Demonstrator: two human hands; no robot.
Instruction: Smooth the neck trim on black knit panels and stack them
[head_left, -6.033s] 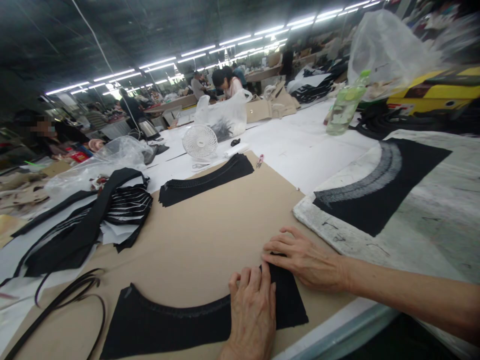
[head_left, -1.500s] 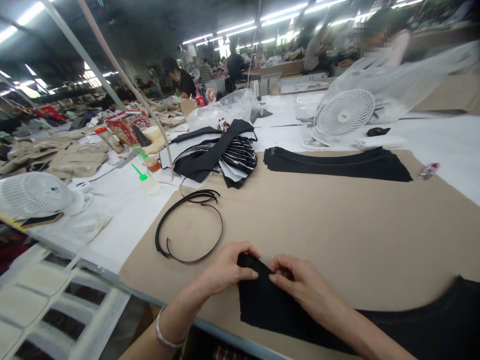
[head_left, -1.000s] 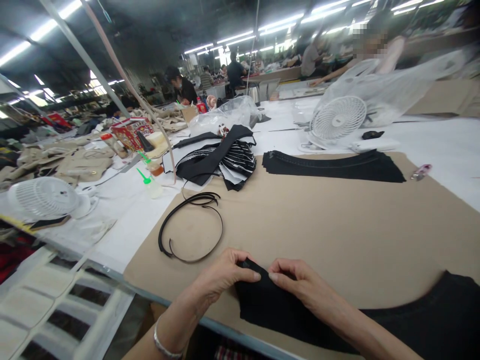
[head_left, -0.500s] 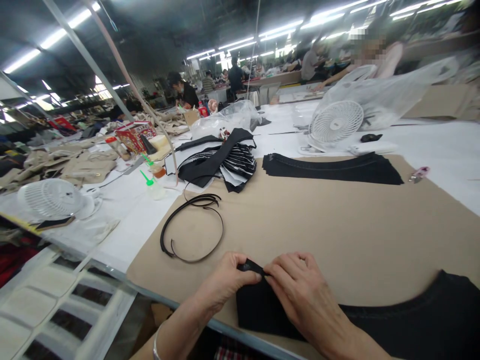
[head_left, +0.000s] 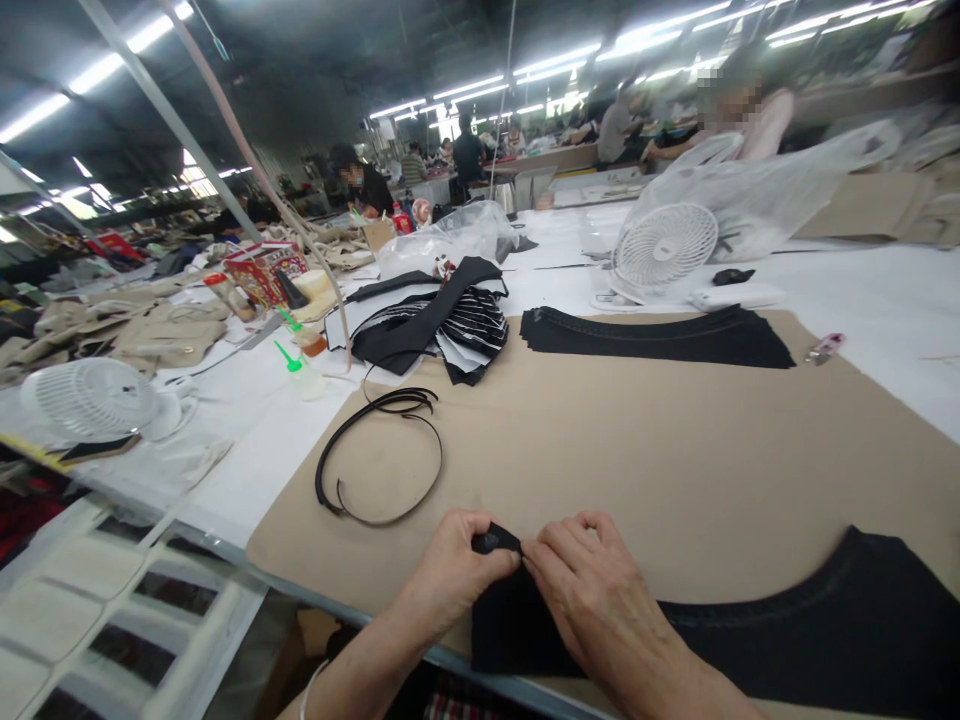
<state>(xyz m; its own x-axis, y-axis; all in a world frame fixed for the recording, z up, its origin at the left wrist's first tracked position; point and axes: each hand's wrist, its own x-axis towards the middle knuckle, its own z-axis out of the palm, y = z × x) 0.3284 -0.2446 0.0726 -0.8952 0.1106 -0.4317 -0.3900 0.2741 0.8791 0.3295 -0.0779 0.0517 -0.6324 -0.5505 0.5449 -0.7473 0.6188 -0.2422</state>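
A long, curved black fabric piece (head_left: 817,630) lies along the near edge of the brown board. At its left end my left hand (head_left: 457,565) pinches the folded upper edge between thumb and fingers. Close beside it, my right hand (head_left: 596,585) is closed on the same edge, its fingertips almost meeting the left thumb. The right palm and wrist hide the middle of the fabric. Thin black strips (head_left: 327,450) lie coiled on the board, up and left of my hands.
Under the work is a brown board (head_left: 675,450) on the white table. Behind lie stacked black pieces (head_left: 652,335) and a fanned black bundle (head_left: 427,325). White fans (head_left: 666,248) stand at back and left, near green-tipped bottles (head_left: 300,375). A person (head_left: 742,110) sits across.
Both hands keep their pinch on the fabric edge, with only slight finger movement. The right part of the fabric lies slightly further left and higher in view. The view itself has shifted slightly.
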